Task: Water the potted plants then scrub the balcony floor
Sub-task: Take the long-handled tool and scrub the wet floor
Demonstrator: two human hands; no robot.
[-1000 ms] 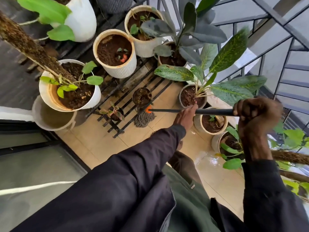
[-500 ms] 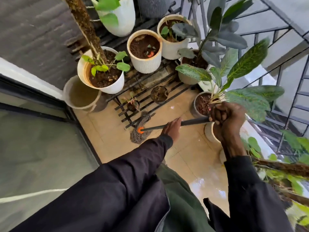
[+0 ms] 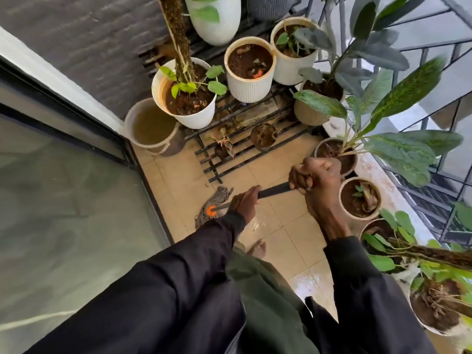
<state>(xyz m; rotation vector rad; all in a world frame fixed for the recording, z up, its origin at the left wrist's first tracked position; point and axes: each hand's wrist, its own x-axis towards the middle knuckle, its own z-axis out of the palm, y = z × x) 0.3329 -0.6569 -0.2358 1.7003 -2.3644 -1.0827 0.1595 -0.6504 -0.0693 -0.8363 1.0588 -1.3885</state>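
Note:
I hold a mop with a dark handle (image 3: 274,190) in both hands. My left hand (image 3: 244,204) grips the handle low down, close to the orange collar (image 3: 210,210). My right hand (image 3: 315,177) is closed around the handle's upper part. The grey string mop head (image 3: 217,200) lies on the beige tiled balcony floor (image 3: 281,241), just in front of the black slatted plant rack (image 3: 245,149). The tiles near my bare foot (image 3: 258,247) shine wet. Several potted plants stand around, among them a white ribbed pot (image 3: 249,70) and a white pot with a moss pole (image 3: 185,94).
A bucket of murky water (image 3: 150,126) stands in the corner beside the glass sliding door (image 3: 63,187). More pots (image 3: 360,198) line the right edge under large leaves (image 3: 398,152), along the metal railing (image 3: 434,200). A grey wall (image 3: 76,34) closes the back left.
The mop head has been pulled back along the tiles, away from the plant rack and toward my feet. Both hands drew in with the handle, and my view swung down and left.

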